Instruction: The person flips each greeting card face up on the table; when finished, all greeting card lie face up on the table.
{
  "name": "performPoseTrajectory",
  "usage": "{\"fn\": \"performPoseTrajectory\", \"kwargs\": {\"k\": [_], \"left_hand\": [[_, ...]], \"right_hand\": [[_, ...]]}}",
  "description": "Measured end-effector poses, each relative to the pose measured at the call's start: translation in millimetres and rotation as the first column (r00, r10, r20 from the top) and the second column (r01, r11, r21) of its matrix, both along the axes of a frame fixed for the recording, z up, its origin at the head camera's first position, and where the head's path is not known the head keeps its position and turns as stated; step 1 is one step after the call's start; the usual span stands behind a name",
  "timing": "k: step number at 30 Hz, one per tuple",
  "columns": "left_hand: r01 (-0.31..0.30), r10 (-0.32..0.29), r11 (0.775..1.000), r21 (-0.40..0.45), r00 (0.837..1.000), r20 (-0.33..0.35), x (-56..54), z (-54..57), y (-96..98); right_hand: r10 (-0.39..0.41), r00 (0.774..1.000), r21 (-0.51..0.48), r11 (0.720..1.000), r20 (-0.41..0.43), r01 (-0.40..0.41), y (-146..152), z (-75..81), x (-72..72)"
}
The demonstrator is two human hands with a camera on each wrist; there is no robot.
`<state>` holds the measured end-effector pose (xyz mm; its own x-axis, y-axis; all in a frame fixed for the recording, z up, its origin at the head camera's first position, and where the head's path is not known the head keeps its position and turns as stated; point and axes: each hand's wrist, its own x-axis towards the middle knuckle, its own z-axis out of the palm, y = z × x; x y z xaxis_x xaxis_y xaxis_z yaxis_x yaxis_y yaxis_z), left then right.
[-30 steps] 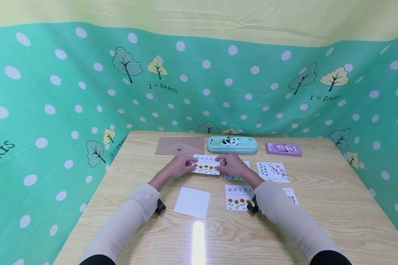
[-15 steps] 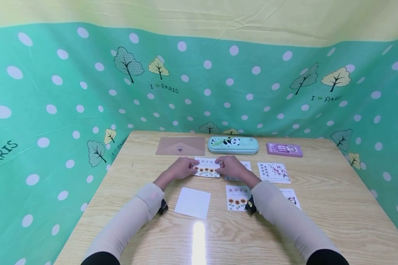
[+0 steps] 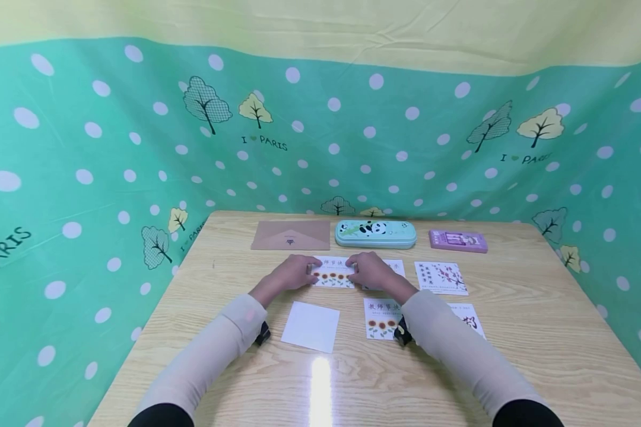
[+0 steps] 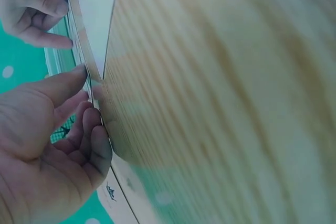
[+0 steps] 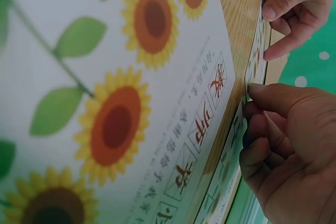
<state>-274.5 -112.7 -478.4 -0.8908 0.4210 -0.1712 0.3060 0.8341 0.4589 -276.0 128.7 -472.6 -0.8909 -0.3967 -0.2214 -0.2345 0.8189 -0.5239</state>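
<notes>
A white sunflower card with printed characters lies flat, or nearly so, on the wooden table between both hands. At its left edge, my left hand holds it with thumb and forefinger; the other fingers are curled, as the left wrist view shows of this hand. My right hand holds the right edge the same way and partly covers another printed card. Below the right wrist lies a second sunflower card, which fills much of the right wrist view; the sleeve hides its right part.
A brown envelope, a panda pencil case and a purple box line the back of the table. A plum-blossom card lies on the right, a partly hidden card below it. One blank white card lies in front.
The held card has come slightly towards me and down, from tilted to lying about flat. Both hands have moved a little with it.
</notes>
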Motion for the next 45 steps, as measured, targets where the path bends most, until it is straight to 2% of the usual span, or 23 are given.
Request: {"fn": "performPoseTrajectory", "kwargs": {"k": [9, 18, 25, 31, 39, 45], "left_hand": [[0.037, -0.035, 0.999, 0.033, 0.998, -0.048, 1.9, -0.5, -4.4], [0.012, -0.010, 0.998, 0.063, 0.999, -0.038, 12.4, 6.6, -17.4], [0.035, -0.033, 0.996, 0.083, 0.999, -0.033, 29.0, 9.5, -27.7], [0.060, -0.060, 0.992, 0.114, 0.998, -0.001, 46.2, 9.2, -35.4], [0.092, -0.095, 0.990, 0.105, 0.995, 0.028, 67.4, 10.5, -47.0], [0.118, -0.125, 0.986, 0.118, 0.991, 0.047, 79.6, 11.5, -54.0]], "right_hand": [[0.024, 0.999, 0.014, 1.000, -0.028, -0.023, 0, 1.0, 3.1], [0.047, 0.998, -0.041, 0.998, -0.029, -0.048, 2, 11.2, 13.3], [0.087, 0.996, -0.099, 0.991, -0.020, -0.088, 4, 15.6, 27.7], [0.145, 0.989, -0.136, 0.980, -0.013, -0.145, 0, 7.9, 47.7], [0.231, 0.972, -0.115, 0.965, -0.042, -0.235, -8, 3.4, 77.1], [0.275, 0.959, -0.127, 0.951, -0.072, -0.282, -12, 0.7, 92.0]]}}
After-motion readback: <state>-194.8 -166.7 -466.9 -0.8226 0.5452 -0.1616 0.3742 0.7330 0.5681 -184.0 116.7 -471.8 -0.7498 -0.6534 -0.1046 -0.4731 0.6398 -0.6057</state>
